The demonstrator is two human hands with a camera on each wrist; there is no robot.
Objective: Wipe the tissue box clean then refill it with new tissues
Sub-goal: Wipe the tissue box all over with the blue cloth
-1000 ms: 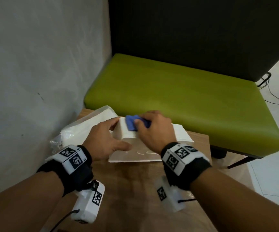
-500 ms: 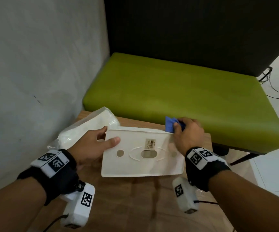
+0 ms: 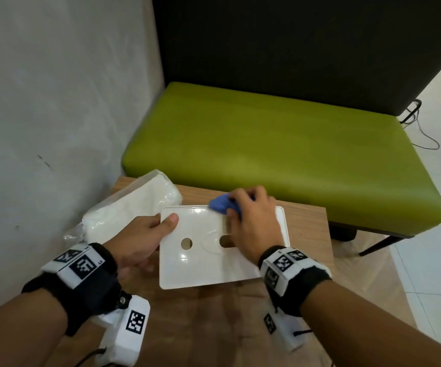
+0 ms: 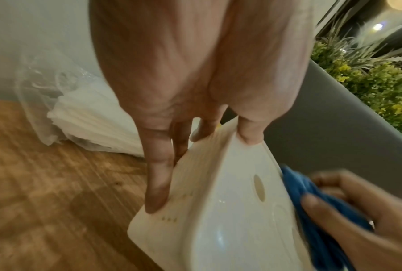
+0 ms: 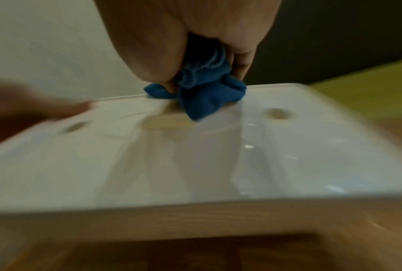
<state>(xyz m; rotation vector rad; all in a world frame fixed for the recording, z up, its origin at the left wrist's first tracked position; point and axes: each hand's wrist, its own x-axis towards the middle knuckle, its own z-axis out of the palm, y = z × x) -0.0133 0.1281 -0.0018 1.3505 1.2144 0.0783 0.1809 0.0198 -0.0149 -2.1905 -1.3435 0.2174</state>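
A white plastic tissue box lies tilted on the wooden table, its flat face with round and oval holes turned up. My left hand grips its left end, thumb on the top face and fingers along the side. My right hand holds a bunched blue cloth and presses it on the box's far edge, above the oval hole. The blue cloth sticks out below my curled fingers. The tissue box fills the lower left wrist view. A plastic-wrapped pack of white tissues lies behind my left hand.
The grey wall stands close on the left. A green bench seat with a dark back runs just beyond the table's far edge. White floor tiles and a cable lie to the right. The table's near part is bare wood.
My right hand has swept the blue cloth from the box's far right corner leftward to the middle of the far edge. The box has turned flatter, face up.
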